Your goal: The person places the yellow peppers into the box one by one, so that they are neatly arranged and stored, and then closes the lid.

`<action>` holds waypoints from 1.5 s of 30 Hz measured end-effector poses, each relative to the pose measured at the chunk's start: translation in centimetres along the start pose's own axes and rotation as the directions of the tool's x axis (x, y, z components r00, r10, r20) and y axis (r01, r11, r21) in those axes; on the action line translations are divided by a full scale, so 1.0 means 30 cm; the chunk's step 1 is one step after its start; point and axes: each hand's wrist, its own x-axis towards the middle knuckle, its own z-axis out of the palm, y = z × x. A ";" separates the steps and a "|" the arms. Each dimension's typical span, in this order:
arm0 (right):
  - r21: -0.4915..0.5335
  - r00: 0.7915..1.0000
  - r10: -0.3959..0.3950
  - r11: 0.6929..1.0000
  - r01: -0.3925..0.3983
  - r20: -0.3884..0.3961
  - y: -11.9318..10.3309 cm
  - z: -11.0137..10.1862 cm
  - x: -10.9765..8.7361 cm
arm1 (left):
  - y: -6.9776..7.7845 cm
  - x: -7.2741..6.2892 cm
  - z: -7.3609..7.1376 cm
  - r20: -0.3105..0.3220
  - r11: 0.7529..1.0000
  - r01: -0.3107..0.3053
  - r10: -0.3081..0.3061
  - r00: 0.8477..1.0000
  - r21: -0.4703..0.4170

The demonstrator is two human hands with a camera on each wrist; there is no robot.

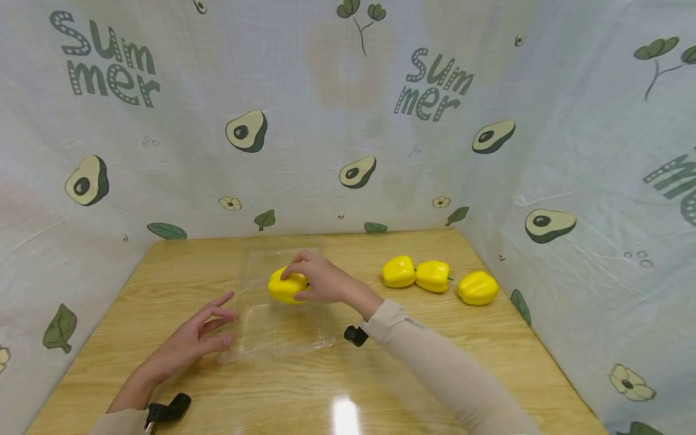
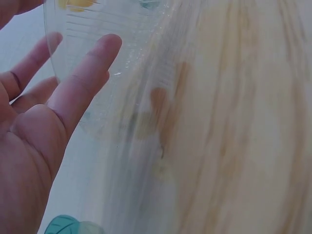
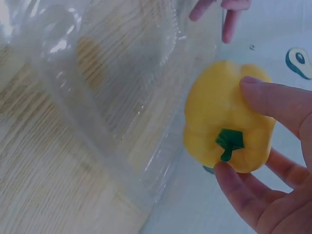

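Observation:
A yellow bell pepper (image 1: 284,286) with a green stem is held between the thumb and fingers of my right hand (image 1: 321,279), over a clear plastic container (image 1: 255,329). In the right wrist view the pepper (image 3: 224,107) shows its stem end toward the camera. My left hand (image 1: 198,332) is at the container's left side, its fingers spread and relaxed. In the left wrist view those fingers are beside the clear wall (image 2: 83,29); whether they touch it I cannot tell.
To the right on the wooden table (image 1: 424,344) lie three more yellow bell peppers: a left one (image 1: 398,272), a middle one (image 1: 432,277) close against it, and a right one (image 1: 477,288) set apart. A printed cloth (image 1: 304,199) stands behind and along the sides.

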 end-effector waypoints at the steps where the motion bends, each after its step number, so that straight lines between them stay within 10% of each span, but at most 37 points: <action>1: -0.003 1.000 0.000 1.000 0.000 0.006 -0.005 0.004 0.008 | 0.001 -0.001 0.000 0.004 1.000 -0.008 0.008 1.000 0.006; 45: 0.018 0.985 0.080 0.996 -0.083 0.152 -0.091 0.159 0.135 | -0.010 0.003 0.005 -0.001 1.000 -0.015 0.015 1.000 0.013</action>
